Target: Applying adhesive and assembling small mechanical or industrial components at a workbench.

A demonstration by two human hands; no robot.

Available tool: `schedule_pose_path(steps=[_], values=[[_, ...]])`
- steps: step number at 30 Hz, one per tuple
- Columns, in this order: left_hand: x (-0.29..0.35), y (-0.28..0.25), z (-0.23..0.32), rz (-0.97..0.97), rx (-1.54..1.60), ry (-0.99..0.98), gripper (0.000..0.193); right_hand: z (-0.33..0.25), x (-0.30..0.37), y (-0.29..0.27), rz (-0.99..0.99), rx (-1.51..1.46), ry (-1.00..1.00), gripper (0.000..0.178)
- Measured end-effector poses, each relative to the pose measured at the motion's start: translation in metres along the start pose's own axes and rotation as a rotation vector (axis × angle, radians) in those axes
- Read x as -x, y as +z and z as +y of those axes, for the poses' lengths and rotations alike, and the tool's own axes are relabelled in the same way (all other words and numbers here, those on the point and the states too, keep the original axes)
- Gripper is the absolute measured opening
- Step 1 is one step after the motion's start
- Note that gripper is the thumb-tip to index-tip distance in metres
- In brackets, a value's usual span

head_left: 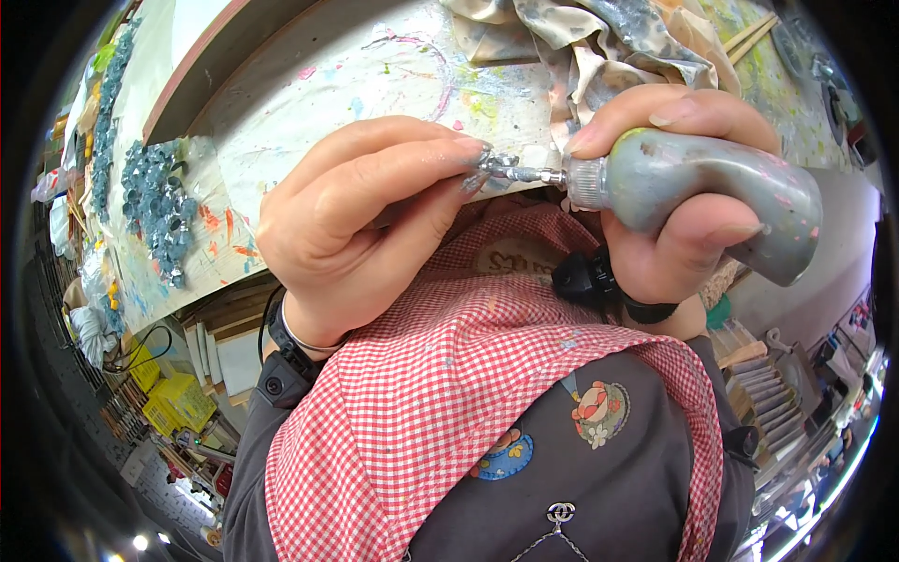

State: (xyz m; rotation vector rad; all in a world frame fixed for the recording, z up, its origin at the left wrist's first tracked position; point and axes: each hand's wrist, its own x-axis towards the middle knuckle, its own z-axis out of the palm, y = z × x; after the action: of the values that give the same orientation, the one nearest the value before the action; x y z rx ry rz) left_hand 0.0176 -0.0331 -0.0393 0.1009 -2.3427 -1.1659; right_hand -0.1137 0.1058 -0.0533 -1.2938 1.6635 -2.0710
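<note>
A soft squeeze bottle (721, 192) full of grey liquid lies sideways in my right hand (688, 225), the fingers wrapped round it above and the thumb below. Its clear ribbed collar (588, 181) carries a thin metal nozzle (538, 175) pointing left. My left hand (346, 206) is closed in a pinch on a small silvery piece (496, 167), which meets the nozzle's end; the fingertips cover much of it, so its kind is unclear. Silver-grey paint coats those fingertips.
Small grey-blue pieces (159, 206) lie heaped on the paint-spotted table (309, 89) at left. A curved wooden rim (201, 70) stands behind them. Stained cloth (599, 42) is bunched at the back, near wooden sticks (751, 33). A yellow crate (178, 403) sits lower left.
</note>
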Motion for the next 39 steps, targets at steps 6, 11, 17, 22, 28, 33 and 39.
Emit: schedule_pose_path(steps=[6, 11, 17, 22, 28, 33, 39], values=[[0.004, 0.001, 0.0, 0.026, 0.034, -0.028, 0.027, 0.003, 0.0, -0.002, -0.028, -0.004, -0.033, 0.055], [0.003, 0.0, -0.002, 0.018, 0.026, 0.019, 0.026, 0.017, 0.004, -0.007, 0.021, -0.167, -0.11, 0.055], [0.003, 0.003, -0.004, 0.028, 0.022, 0.075, 0.025, 0.015, 0.004, -0.004, 0.057, -0.285, -0.108, 0.055], [0.002, 0.005, -0.005, 0.084, -0.009, 0.104, 0.028, 0.004, 0.001, 0.007, 0.125, -0.323, -0.032, 0.053], [0.003, -0.001, -0.003, -0.006, 0.008, 0.099, 0.026, 0.003, 0.0, 0.004, 0.182, -0.079, 0.067, 0.053], [0.004, 0.0, -0.001, 0.009, 0.066, 0.001, 0.026, 0.004, 0.001, 0.0, 0.16, -0.095, 0.033, 0.054], [0.004, -0.002, 0.0, 0.003, 0.065, -0.009, 0.025, 0.007, 0.003, -0.002, 0.133, -0.124, -0.015, 0.055]])
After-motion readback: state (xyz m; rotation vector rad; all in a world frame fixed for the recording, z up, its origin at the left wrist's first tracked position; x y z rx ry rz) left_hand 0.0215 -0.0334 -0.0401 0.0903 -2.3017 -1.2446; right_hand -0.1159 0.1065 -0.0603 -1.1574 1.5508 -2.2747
